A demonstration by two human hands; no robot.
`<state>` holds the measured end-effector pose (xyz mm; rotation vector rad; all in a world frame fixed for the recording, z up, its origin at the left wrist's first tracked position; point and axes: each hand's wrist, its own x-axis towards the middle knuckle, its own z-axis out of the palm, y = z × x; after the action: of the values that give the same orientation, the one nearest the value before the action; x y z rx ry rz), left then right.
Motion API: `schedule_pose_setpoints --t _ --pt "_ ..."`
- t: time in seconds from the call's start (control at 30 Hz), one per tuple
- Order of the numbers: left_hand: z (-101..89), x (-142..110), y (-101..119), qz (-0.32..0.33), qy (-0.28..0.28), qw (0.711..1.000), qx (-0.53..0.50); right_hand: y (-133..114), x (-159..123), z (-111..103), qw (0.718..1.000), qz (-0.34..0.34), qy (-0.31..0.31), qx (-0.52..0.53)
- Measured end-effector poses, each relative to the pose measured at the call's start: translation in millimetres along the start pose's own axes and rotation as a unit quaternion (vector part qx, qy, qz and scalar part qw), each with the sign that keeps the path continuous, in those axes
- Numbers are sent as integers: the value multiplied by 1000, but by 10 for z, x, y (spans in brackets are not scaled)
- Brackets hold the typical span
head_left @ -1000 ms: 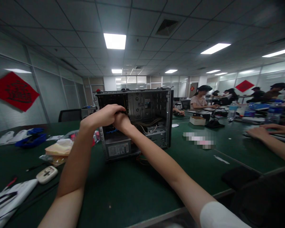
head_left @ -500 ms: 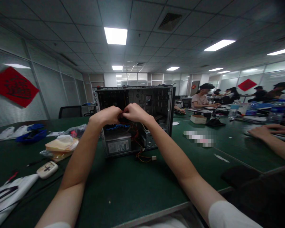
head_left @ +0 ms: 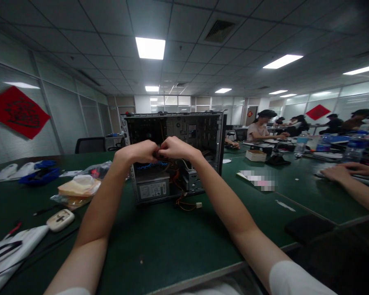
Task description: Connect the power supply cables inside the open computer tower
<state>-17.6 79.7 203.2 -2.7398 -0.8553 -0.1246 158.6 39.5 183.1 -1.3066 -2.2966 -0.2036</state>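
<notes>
An open computer case [head_left: 129,135] stands on the green table, its inside facing me. My left hand [head_left: 144,151] and my right hand [head_left: 176,148] meet inside it, fingers curled close together over something dark that I cannot make out. Below them sits a power supply [head_left: 153,187] with a label, at the lower left of the case. A blue cable [head_left: 152,164] runs just above it. Orange and yellow wires hang by the drive cage [head_left: 194,180], and a white connector [head_left: 198,205] on wires lies on the table in front.
At left lie plastic bags with a yellowish packet [head_left: 79,186], a white square device [head_left: 60,220], cables and a blue object [head_left: 38,176]. On the right are a small box [head_left: 256,155], water bottles [head_left: 301,143] and another person's hands [head_left: 341,172]. A person [head_left: 260,129] sits farther back.
Both hands have sunk very slightly inside the case and stay pressed together. The view has shifted a little; the case has not visibly moved.
</notes>
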Motion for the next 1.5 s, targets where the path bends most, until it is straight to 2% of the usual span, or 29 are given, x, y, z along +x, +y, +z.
schedule_pose_setpoints --t 0.17,0.27,0.33,0.47,0.57,0.67,0.77,0.93,1.17,1.33,1.43,1.5 --pt "-43 -9 71 84 81 993 -32 88 -86 -174 999 3 -7 33" --pt "-31 34 114 83 121 989 -30 198 -110 -248 998 8 0 61" --pt "-21 65 149 82 145 986 -18 288 -116 -261 992 18 -17 121" --pt "-29 97 244 110 188 976 13 467 -121 -206 947 15 -71 312" --pt "-58 93 298 131 223 964 57 566 -112 -138 908 -17 -78 411" --pt "-92 65 289 137 275 949 77 616 -94 -103 891 -61 -89 441" --pt "-131 8 225 154 316 936 4 628 -100 -129 891 -81 -124 429" --pt "-183 -87 148 201 300 925 -122 625 -162 -205 890 -91 -118 430" --pt "-147 -44 194 214 298 899 -238 576 -196 -235 894 -126 -121 413" --pt "-83 -1 194 251 189 877 -363 535 -250 -332 920 -161 -97 344" --pt "-61 24 189 286 174 864 -378 529 -275 -386 930 -178 -103 305" --pt "-54 45 212 292 199 867 -351 525 -281 -401 926 -170 -130 310"
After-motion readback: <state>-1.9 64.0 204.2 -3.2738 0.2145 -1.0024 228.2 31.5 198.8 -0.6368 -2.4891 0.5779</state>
